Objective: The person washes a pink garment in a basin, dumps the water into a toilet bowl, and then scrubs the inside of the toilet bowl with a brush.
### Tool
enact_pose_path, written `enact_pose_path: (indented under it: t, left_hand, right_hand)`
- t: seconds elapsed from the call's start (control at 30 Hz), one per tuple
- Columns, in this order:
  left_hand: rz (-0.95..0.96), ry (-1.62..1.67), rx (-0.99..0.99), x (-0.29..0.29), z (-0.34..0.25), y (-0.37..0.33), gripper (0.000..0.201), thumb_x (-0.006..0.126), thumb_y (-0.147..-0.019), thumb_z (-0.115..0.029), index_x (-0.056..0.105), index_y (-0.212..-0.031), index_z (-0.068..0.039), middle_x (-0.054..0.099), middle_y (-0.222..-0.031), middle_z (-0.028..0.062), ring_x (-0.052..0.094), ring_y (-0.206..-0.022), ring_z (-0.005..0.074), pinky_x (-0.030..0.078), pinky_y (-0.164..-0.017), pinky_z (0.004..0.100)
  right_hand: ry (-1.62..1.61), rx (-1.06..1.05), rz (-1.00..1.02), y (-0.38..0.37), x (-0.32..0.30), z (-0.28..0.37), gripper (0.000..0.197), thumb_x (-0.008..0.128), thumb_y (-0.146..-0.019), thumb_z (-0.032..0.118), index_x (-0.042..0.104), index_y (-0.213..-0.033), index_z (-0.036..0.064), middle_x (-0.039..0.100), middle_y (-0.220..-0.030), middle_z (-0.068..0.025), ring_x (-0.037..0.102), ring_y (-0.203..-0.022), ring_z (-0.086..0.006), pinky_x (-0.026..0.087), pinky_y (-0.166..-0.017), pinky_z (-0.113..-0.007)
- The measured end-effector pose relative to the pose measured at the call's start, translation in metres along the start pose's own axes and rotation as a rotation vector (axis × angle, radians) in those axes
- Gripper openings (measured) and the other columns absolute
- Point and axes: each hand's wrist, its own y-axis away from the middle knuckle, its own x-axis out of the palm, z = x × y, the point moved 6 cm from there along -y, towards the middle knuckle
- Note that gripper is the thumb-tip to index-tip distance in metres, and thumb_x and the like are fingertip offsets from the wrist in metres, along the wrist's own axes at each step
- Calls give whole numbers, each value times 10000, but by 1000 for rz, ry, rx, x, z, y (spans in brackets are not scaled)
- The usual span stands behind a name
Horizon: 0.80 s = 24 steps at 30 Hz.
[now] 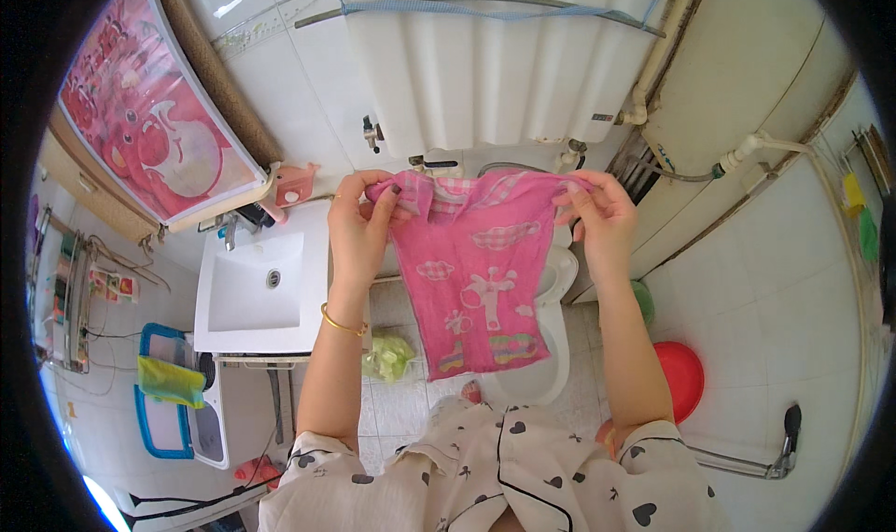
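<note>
Tiled bathroom (761,341), pink cloth (467,271), top corners in 2 hands (357,229) (607,222), bottom edge free

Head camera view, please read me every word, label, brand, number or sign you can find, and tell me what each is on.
No text is clear enough to quote.
Small dark label on the white ribbed panel: too small to read.
Red-and-white packet at left: too small to read.
Pink cloth in both hands: pale clouds and figures, no readable words.
</note>
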Motion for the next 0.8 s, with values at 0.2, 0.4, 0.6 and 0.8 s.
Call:
enact_pose_path:
  t: [0.2, 0.4, 0.6, 0.8]
  left_hand:
    - [-21, -79, 78, -18, 26, 14, 85, 506, -852, -49, 482, -920, -5, 531, -775, 42, 549, -669, 125, 444, -591, 234]
    - [-132, -258, -122, -67, 73, 75, 51, 450, -873, -37, 456, -918, -15, 507, -740, 23, 530, -687, 98, 429, -608, 215]
    - [-269, -136, -390, -128, 88, 155, 60, 481, -863, -37, 465, -920, -27, 584, -781, 52, 570, -584, 92, 467, -515, 198]
    - [-589, -103, -396, -191, 76, 198, 91, 485, -851, 5, 502, -940, -1, 572, -810, 53, 599, -661, 123, 495, -583, 220]
  right_hand:
    - [-1, 15, 192, 10, 19, -33, 120, 540, -846, 93, 527, -947, 31, 599, -727, -46, 562, -604, -90, 401, -510, -198]
    - [89, 199, 642, 49, 85, -64, 105, 550, -840, 88, 519, -911, 17, 580, -663, -44, 550, -569, -84, 411, -509, -199]
    - [58, 323, 679, 61, 131, -102, 95, 552, -831, 69, 521, -899, 11, 562, -587, -28, 538, -521, -79, 403, -497, -198]
    - [27, 392, 950, 86, 193, -118, 83, 545, -834, 66, 518, -888, 11, 568, -603, -34, 542, -525, -80, 414, -504, -202]
